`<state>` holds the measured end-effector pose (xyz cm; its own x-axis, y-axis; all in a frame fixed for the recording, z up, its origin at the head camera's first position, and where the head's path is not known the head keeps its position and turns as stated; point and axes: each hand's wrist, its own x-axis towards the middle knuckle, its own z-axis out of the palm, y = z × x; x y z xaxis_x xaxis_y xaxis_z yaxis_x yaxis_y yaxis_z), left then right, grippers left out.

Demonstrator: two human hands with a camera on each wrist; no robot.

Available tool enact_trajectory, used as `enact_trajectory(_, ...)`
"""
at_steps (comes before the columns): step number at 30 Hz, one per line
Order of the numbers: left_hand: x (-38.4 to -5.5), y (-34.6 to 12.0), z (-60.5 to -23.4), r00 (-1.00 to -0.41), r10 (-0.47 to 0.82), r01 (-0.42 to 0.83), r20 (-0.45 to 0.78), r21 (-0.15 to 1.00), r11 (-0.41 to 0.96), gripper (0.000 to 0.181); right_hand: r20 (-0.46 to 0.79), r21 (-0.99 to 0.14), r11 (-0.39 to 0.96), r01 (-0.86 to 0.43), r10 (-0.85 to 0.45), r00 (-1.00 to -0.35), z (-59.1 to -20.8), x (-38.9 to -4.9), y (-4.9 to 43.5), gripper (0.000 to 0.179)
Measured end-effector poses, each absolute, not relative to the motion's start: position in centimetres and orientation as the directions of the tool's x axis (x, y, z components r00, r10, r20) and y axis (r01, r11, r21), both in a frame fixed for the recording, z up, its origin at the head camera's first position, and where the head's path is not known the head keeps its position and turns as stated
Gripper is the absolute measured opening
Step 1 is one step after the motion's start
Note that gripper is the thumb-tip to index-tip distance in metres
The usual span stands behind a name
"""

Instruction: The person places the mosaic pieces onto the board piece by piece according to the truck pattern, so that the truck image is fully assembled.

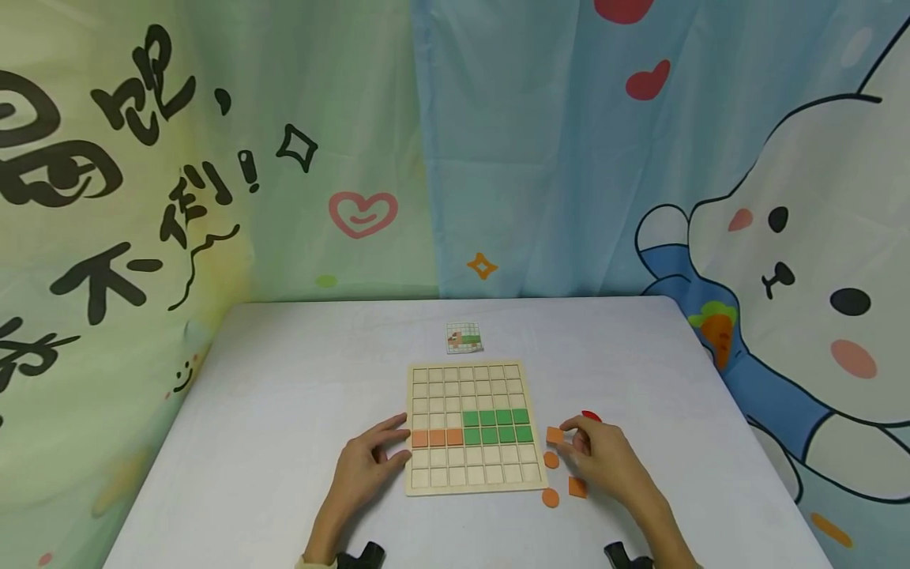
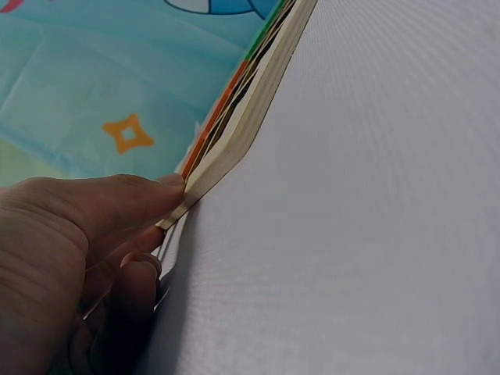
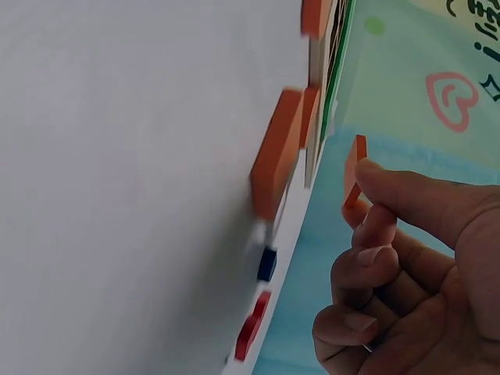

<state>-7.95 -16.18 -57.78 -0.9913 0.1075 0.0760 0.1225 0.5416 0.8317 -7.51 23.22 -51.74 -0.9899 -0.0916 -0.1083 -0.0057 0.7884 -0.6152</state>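
A wooden grid board (image 1: 478,478) lies on the table, with green squares (image 1: 497,427) and a row of orange squares (image 1: 437,438) in its cells. At the board's left edge, my left hand (image 1: 362,472) touches the rim with thumb and fingertips, also seen close up along the wooden edge (image 2: 248,129) in the left wrist view. Just right of the board, my right hand (image 1: 604,458) pinches an orange square tile (image 1: 554,435) between thumb and index finger. In the right wrist view that tile (image 3: 355,168) is held up off the table, its other fingers curled.
Two orange round pieces (image 1: 550,498) and another orange square tile (image 1: 578,487) lie by the board's lower right. Beyond my right hand is a red piece (image 1: 592,416), with a dark blue piece (image 3: 267,264) nearby. A small pattern card (image 1: 464,338) lies behind the board.
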Motion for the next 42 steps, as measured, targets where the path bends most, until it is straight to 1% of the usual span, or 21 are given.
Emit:
enact_trajectory(7, -8.0, -16.2, -57.8, -0.992, 0.104, 0.122, 0.077, 0.833, 0.540, 0.031, -0.114, -0.651, 0.759, -0.010, -0.111, -0.987, -51.7, -7.9, 21.8, 0.025)
enact_trajectory(11, -8.0, -16.1, -57.8, -0.992, 0.102, 0.120, 0.077, 0.835, 0.537, 0.031, -0.097, -0.659, 0.752, -0.025, -0.118, -0.988, -51.9, -8.2, 21.2, 0.027)
enact_trajectory(17, -7.9, -16.1, -57.7, -0.992, 0.103, 0.116, 0.072, 0.835, 0.537, 0.031, -0.067, -0.664, 0.744, -0.070, -0.153, -0.986, -52.0, -8.6, 20.3, 0.029)
enact_trajectory(24, -8.0, -16.1, -57.6, -0.992, 0.103, 0.116, 0.072, 0.840, 0.530, 0.031, -0.026, -0.687, 0.714, -0.138, -0.214, -0.976, -51.8, -9.0, 19.0, 0.024)
enact_trajectory(32, -8.0, -16.1, -57.7, -0.991, 0.109, 0.123, 0.076, 0.840, 0.528, 0.031, -0.035, -0.697, 0.704, -0.137, -0.224, -0.974, -51.7, -9.4, 17.8, 0.025)
enact_trajectory(37, -7.9, -16.1, -57.6, -0.989, 0.109, 0.143, 0.099, 0.833, 0.535, 0.031, -0.013, -0.695, 0.699, -0.171, -0.249, -0.968, -52.0, -9.9, 17.0, 0.023)
enact_trajectory(42, -7.9, -16.1, -57.7, -0.984, 0.113, 0.175, 0.135, 0.824, 0.539, 0.031, -0.017, -0.703, 0.692, -0.164, -0.247, -0.969, -52.2, -10.2, 16.3, 0.025)
